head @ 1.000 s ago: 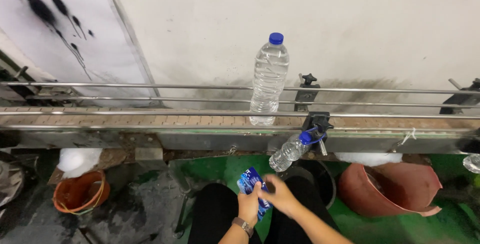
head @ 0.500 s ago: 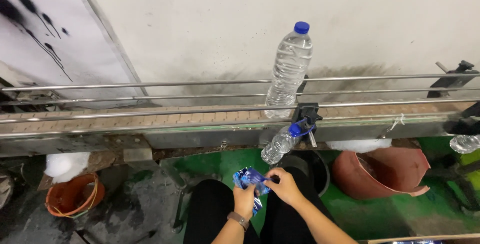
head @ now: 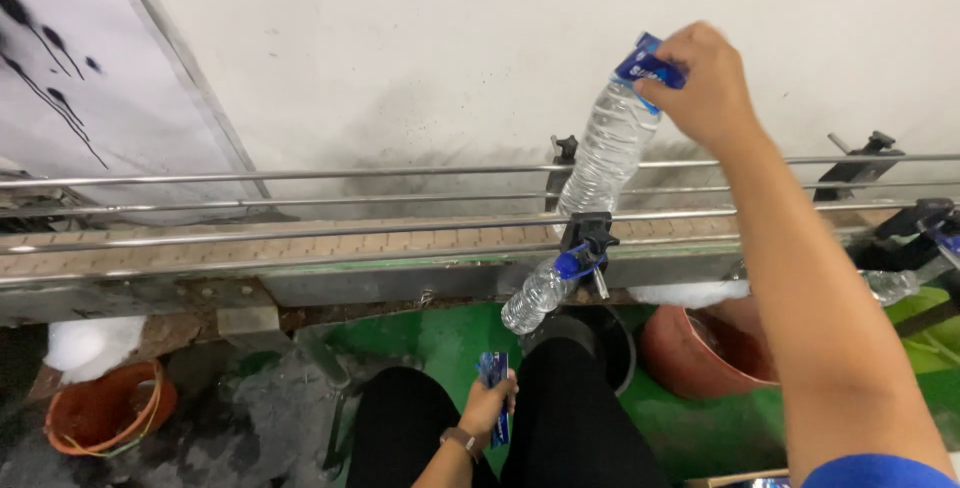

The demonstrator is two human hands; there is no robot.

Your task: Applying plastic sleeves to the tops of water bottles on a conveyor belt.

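The right hand (head: 705,83) grips a blue label (head: 650,66) at the cap end of 1 clear bottle (head: 605,153) standing tilted on the conveyor (head: 300,243). The left hand (head: 490,403) holds more blue labels (head: 494,378) down by the knees. The tilted bottle could tip over the rail (head: 300,174) if pushed sideways, and the label might snag or slip off crooked.

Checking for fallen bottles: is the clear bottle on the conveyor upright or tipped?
Upright, leaning slightly: the clear bottle stands on the conveyor belt, top under the right hand.
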